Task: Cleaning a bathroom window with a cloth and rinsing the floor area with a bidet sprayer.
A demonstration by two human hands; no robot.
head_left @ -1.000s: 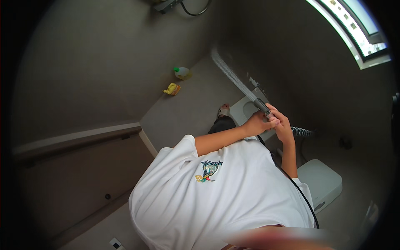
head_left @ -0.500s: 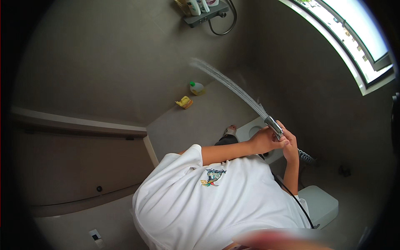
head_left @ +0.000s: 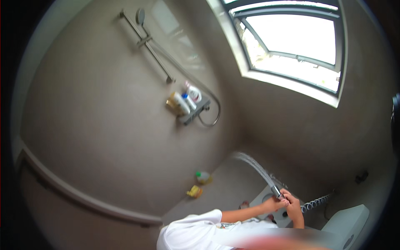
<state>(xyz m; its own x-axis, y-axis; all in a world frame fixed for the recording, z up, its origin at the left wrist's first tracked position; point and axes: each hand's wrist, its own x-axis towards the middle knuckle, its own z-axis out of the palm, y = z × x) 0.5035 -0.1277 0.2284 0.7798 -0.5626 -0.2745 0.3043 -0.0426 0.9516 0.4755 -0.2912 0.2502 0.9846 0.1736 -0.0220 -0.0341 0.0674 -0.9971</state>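
Both my hands meet low in the picture around a small metal hand sprayer (head_left: 277, 192). My left hand (head_left: 271, 205) grips it from the left, and my right hand (head_left: 293, 205) closes on it from the right. A jet of water (head_left: 254, 166) shoots from the nozzle up and to the left over the grey floor. A coiled metal hose (head_left: 316, 203) runs from the sprayer to the right. My white shirt (head_left: 191, 233) fills the lower edge. A white toilet (head_left: 348, 223) sits just right of my hands.
A shower rail with a round head (head_left: 146, 41) is fixed to the grey wall, above a shelf with several bottles (head_left: 187, 102). A green-capped bottle (head_left: 203, 177) and a yellow object (head_left: 194, 191) lie on the floor. A bright window (head_left: 291, 37) is at the upper right. A ledge (head_left: 83, 196) runs along the left wall.
The view has tilted upward, bringing the shower rail, shelf and window into sight. A water jet now streams from the sprayer. Both hands stay on it.
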